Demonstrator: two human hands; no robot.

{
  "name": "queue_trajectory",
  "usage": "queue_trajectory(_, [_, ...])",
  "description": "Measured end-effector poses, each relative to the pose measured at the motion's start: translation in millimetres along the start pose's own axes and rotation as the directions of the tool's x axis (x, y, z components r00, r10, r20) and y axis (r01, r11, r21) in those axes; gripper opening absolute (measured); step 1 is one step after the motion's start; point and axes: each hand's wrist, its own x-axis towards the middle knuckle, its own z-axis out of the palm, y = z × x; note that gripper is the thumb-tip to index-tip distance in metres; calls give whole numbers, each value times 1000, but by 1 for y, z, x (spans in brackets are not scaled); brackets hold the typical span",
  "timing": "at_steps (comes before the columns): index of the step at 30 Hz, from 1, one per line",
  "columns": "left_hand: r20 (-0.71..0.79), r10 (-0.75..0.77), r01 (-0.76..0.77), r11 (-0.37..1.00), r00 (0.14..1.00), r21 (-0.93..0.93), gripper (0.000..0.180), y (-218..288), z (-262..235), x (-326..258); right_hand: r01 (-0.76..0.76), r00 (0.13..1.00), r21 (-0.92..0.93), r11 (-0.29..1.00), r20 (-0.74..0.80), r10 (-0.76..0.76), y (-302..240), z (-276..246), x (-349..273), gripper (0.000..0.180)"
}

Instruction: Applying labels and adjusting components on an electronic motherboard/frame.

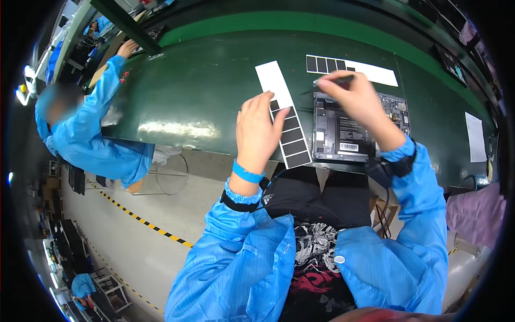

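My left hand (259,129) rests on the edge of a white strip of black rectangular stickers (293,135), its thumb and fingers apart on the strip. This strip lies slantwise on the green table, left of an opened laptop-like device (332,124) with its battery and circuit boards bare. Above the device's upper part, my right hand (360,102) is closed on a slim dark tool (346,79). A thin dark tip seems to point left from those fingers; blur hides the tool's exact kind. The right hand and forearm cover part of the device.
Behind the device lies a second strip of black stickers (324,65). A white paper sheet (474,137) is at the right on the green table (209,80). A co-worker in blue (96,134) sits at the left, one arm on the table. A green post (129,27) rises there.
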Motion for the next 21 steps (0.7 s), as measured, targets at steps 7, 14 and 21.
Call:
queue_trajectory(7, [110, -76, 38, 949, 991, 313, 57, -21, 17, -21, 61, 997, -282, 958, 52, -48, 16, 55, 26, 27])
queue_trajectory(14, [113, -32, -12, 931, 993, 366, 55, -22, 21, -22, 47, 998, -238, 970, -21, -54, 26, 61, 29, 26])
queue_trajectory(21, [105, 6, -53, 892, 994, 449, 54, -22, 21, -22, 49, 999, -234, 971, 8, -48, 24, 60, 29, 23])
